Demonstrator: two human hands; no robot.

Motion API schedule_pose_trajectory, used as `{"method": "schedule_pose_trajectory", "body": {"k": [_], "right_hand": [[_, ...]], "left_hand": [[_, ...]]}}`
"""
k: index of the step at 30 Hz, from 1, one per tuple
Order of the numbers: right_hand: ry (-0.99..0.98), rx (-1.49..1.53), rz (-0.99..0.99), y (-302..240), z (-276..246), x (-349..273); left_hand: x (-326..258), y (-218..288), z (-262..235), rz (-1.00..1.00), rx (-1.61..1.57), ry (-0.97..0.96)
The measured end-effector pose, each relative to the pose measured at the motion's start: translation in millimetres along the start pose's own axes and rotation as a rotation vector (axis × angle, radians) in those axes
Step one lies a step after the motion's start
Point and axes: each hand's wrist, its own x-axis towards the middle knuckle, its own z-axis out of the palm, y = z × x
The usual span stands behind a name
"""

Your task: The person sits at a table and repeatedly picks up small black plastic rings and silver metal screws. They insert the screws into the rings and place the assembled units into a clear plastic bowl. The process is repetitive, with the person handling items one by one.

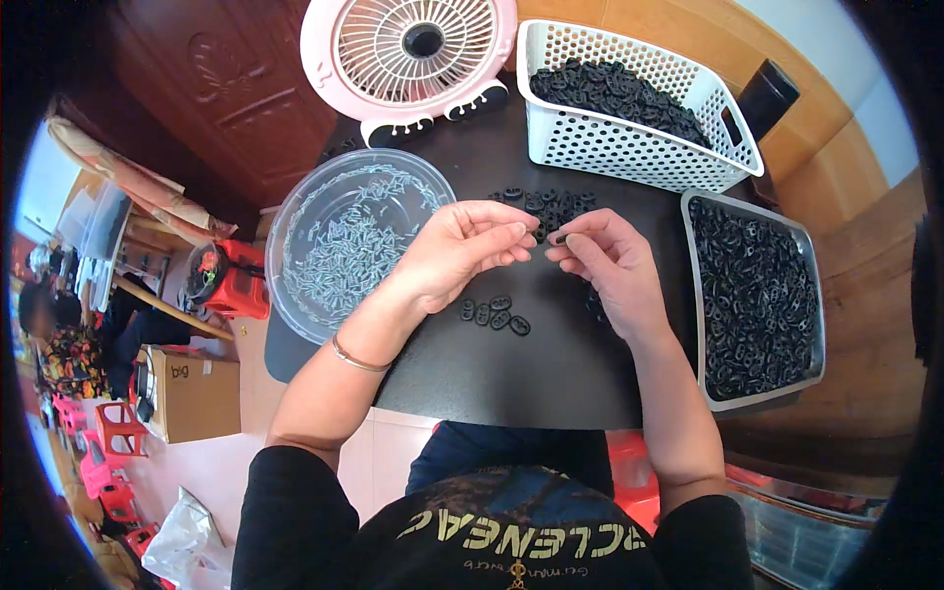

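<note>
I see the right hand [612, 264] with its grip pinched on a small black piece [561, 238] above the dark surface [551, 379]; the left hand [472, 246] has fingertips together, contents I can't tell. A loose pinch could drop the piece among the black ovals [501, 320]

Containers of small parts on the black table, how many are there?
3: a clear tub at the left, a white basket at the far right, and a grey tray nearer, at the right. None seems hidden.
</note>
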Motion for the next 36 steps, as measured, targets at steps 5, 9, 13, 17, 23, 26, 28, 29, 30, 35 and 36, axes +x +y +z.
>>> {"method": "schedule_pose_trajectory", "body": {"k": [5, 9, 13, 17, 23, 26, 28, 29, 30, 35, 36], "right_hand": [[0.086, 0.144, 0.006, 0, 1, 1], [0.113, 0.187, -0.021, 3, 0, 1], [0.101, -0.004, -0.073, 4, -2, 1], [0.087, -0.099, -0.09, 0, 0, 1], [0.099, -0.102, -0.117, 8, 2, 3], [0.093, -0.186, -0.11, 9, 0, 3], [0.07, -0.27, -0.102, 10, -3, 4], [0.074, -0.266, -0.1, 10, -2, 4], [0.078, -0.262, -0.098, 9, -1, 4], [0.047, -0.202, -0.089, 1, 1, 1], [0.04, -0.184, -0.082, 0, 3, 1]], "left_hand": [[0, -1, 0, -0.007, 0.0, 0.023], [-2, -4, 3, -0.007, 0.002, 0.041], [-2, -6, 5, -0.021, -0.002, 0.04], [-2, -8, 4, -0.029, -0.007, 0.018], [-2, -10, 5, -0.038, -0.064, -0.023], [-2, -11, 5, -0.032, -0.095, -0.04], [-1, -11, 5, -0.029, -0.102, -0.042], [-1, -10, 6, -0.031, -0.096, -0.037], [-1, -10, 7, -0.035, -0.091, -0.032], [-3, -9, 8, -0.034, -0.018, 0.002], [-4, -8, 9, -0.036, 0.008, 0.013]]}}
